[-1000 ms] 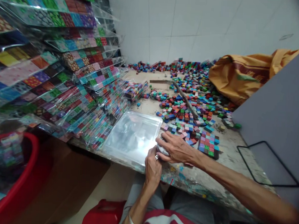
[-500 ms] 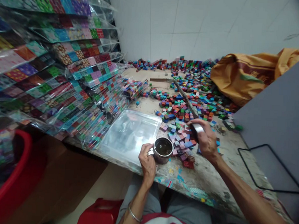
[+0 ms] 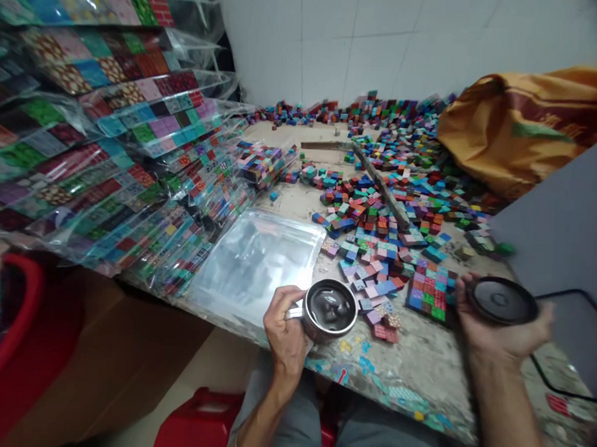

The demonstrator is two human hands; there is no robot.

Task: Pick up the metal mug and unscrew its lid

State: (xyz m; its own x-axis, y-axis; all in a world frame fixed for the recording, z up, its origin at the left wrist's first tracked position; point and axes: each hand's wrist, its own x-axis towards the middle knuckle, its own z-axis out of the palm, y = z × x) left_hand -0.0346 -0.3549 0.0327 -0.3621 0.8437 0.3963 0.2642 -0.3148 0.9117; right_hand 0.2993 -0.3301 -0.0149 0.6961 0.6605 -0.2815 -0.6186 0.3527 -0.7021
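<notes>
My left hand (image 3: 286, 326) is closed on the handle of a metal mug (image 3: 330, 310), which has dark liquid inside and is held over the front of the table. Off to the right, my right hand (image 3: 497, 337) cups a round dark lid (image 3: 502, 301), its black face turned up. Close to that hand lies a flat block of small coloured squares (image 3: 431, 290). Between the hands, loose patterned blocks (image 3: 375, 281) are heaped on the worktable (image 3: 411, 363). A shiny clear plastic sheet or tray (image 3: 256, 261) lies left of the mug.
Wrapped packs of coloured blocks (image 3: 131, 168) are stacked high on the left. A dark strip (image 3: 380, 184) crosses the block pile. An orange sack (image 3: 523, 128) and a grey panel (image 3: 569, 218) stand at the right. A red bucket (image 3: 17, 329) and red stool (image 3: 198, 425) are below.
My right hand has moved right and turned palm up with the lid, uncovering the flat block of squares. The mug is slightly further right and tilted more towards me.
</notes>
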